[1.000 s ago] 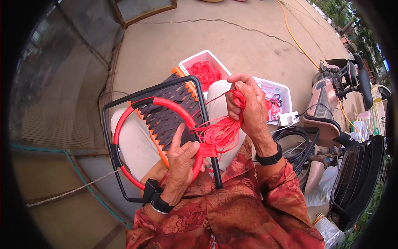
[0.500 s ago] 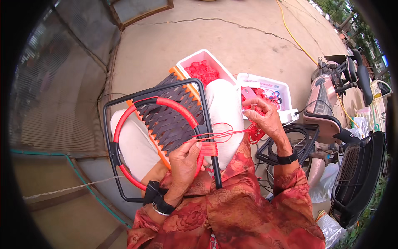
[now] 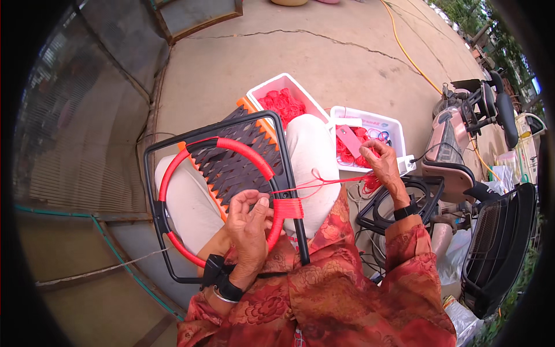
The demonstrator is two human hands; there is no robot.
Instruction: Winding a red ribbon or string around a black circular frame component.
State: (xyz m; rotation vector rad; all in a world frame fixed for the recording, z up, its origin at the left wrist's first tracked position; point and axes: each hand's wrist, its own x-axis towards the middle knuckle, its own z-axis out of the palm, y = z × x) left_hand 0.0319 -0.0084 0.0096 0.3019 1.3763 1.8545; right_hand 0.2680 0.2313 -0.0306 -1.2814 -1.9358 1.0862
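Across my lap lies a black metal frame [image 3: 152,194] with a ring [image 3: 245,148] set inside it, its curve largely wrapped in red cord. Tight turns of red cord [image 3: 288,209] bind the ring to the frame's right bar. From there a red cord [image 3: 324,183] stretches to my right hand [image 3: 383,168], closed on a small hank of it at the right. Beside the ring's lower right part is my left hand [image 3: 248,225], fingers loosely bent and apart, off the cord. Some of its fingers are partly hidden behind the ring.
Under the frame is an orange-edged seat with dark woven straps [image 3: 231,165]. Ahead stand a white box of red cord [image 3: 289,81] and another white box [image 3: 393,124] with cord and a pink phone [image 3: 348,140]. Another black frame [image 3: 404,199] and a scooter [image 3: 451,139] are at right.
My right hand has moved right and slightly nearer, drawing the red cord out. My left hand has let go of the cord and its fingers have opened.
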